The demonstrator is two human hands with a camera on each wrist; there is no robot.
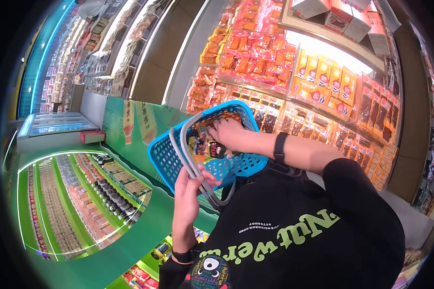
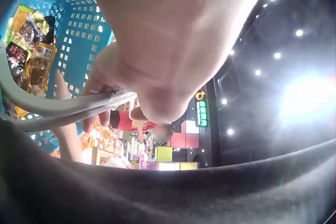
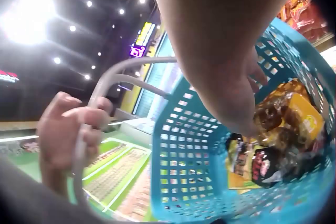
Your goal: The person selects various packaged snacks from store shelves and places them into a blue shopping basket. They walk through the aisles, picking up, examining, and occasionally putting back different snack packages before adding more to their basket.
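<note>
A blue plastic basket (image 1: 250,166) with grey handles (image 1: 184,153) hangs tilted before the body. Curled round both handles, the left hand (image 1: 188,192) grips them near the basket's front rim. The right hand (image 1: 229,134) reaches down inside, over snack packets (image 1: 200,144) in yellow, black and brown. In the right wrist view that hand (image 3: 231,98) lies against the heap of packets (image 3: 265,163); its fingertips are mostly hidden, so whether it pinches one is unclear. The left wrist view shows the packets (image 2: 39,66) beside the handles.
Shelves of orange and red snack packs (image 1: 258,58) stand close ahead and to the right. A green curved display (image 1: 77,202) with rows of goods is at the left, and a glass-topped freezer (image 1: 58,125) behind it. In the left wrist view, a person in red (image 2: 126,121) stands farther off.
</note>
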